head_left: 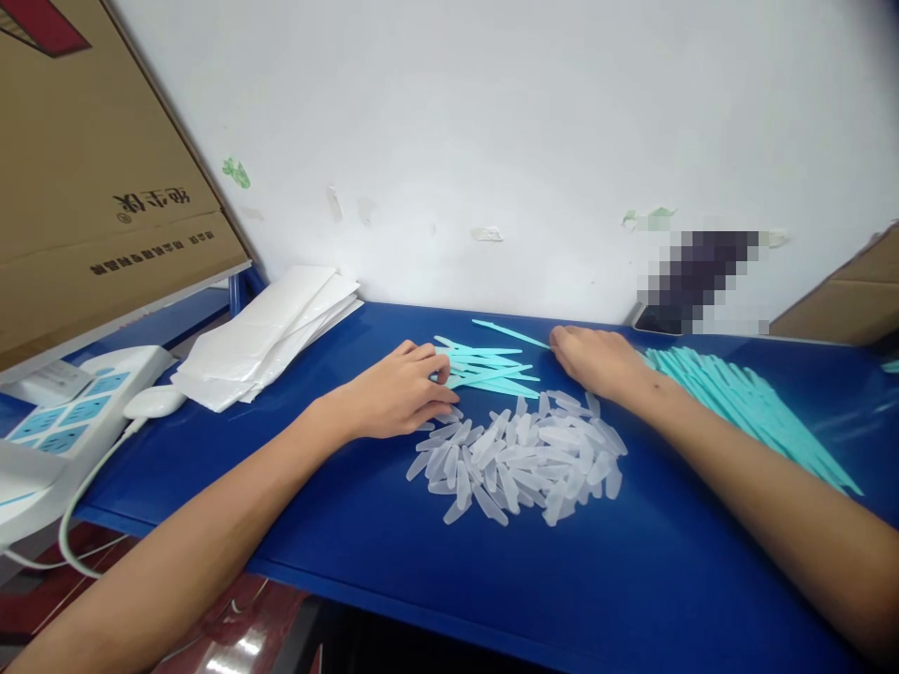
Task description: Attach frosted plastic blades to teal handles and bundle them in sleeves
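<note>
On a blue table top (pixel 632 580) lies a small fan of teal plastic sticks (pixel 492 368). My left hand (pixel 397 391) rests at its left end, fingers curled and pinched onto the stick ends. My right hand (pixel 596 360) lies at the right side of the fan, fingers bent down on the table; what it holds, if anything, is hidden. In front of both hands sits a heap of several clear frosted plastic caps (pixel 523 459). A larger bundle of teal sticks (pixel 744 402) lies to the right, partly under my right forearm.
A stack of white plastic bags (pixel 271 332) lies at the back left. A white power strip (pixel 77 412) and a cardboard box (pixel 91 178) stand at the left. Another cardboard box (pixel 843 304) stands at the right against the white wall, beside a pixelated dark object (pixel 702 271).
</note>
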`<state>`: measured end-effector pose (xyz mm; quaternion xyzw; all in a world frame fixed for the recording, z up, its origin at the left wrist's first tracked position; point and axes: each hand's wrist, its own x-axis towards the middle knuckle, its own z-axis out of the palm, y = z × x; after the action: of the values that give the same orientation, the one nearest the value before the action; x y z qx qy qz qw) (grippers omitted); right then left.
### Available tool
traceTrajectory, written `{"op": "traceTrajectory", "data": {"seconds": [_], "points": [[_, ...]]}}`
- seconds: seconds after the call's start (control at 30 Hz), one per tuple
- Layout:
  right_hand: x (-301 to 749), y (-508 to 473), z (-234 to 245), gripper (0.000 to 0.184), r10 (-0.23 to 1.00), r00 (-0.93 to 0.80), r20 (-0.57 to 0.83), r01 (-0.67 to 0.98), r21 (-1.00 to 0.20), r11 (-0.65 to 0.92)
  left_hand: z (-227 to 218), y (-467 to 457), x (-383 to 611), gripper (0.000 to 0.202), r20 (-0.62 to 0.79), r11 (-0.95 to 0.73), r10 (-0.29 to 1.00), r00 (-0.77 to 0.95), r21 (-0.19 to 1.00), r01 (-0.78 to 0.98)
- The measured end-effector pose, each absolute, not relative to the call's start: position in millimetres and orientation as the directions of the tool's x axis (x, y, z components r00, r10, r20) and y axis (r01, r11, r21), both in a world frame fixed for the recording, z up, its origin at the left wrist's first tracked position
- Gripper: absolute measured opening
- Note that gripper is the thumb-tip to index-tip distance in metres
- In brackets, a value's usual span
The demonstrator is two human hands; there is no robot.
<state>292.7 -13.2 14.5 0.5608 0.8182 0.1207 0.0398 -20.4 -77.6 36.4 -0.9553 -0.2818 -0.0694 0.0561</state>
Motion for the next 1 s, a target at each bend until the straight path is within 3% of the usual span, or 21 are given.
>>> {"op": "traceTrajectory", "data": {"seconds": [0.27, 0.4, 0.53, 0.73, 1.0], "points": [[285, -15, 20, 0.031, 0.909, -0.409, 0.078, 0.879, 0.303, 0.370, 29, -75, -15, 0.021, 0.199, -0.834, 0.548, 0.813, 0.054, 0.549], [282, -15, 19, 0.030, 0.904, -0.421, 0.076, 0.871, 0.310, 0.380, 22, -75, -11, 0.019, 0.375, -0.801, 0.598, 0.708, 0.315, 0.509], [286, -14, 18, 0.027, 0.909, -0.411, 0.076, 0.879, 0.299, 0.372, 15, -70, -8, 0.032, 0.534, -0.648, 0.760, 0.370, 0.577, 0.498], [283, -17, 22, 0.025, 0.884, -0.466, 0.037, 0.844, 0.317, 0.432, 6, -52, -15, 0.027, 0.490, -0.449, 0.872, 0.018, 0.783, 0.430], [292, -18, 27, 0.024, 0.888, -0.461, -0.005, 0.862, 0.237, 0.449, -4, -39, -23, 0.034, 0.363, -0.330, 0.931, -0.036, 0.882, 0.337]]}}
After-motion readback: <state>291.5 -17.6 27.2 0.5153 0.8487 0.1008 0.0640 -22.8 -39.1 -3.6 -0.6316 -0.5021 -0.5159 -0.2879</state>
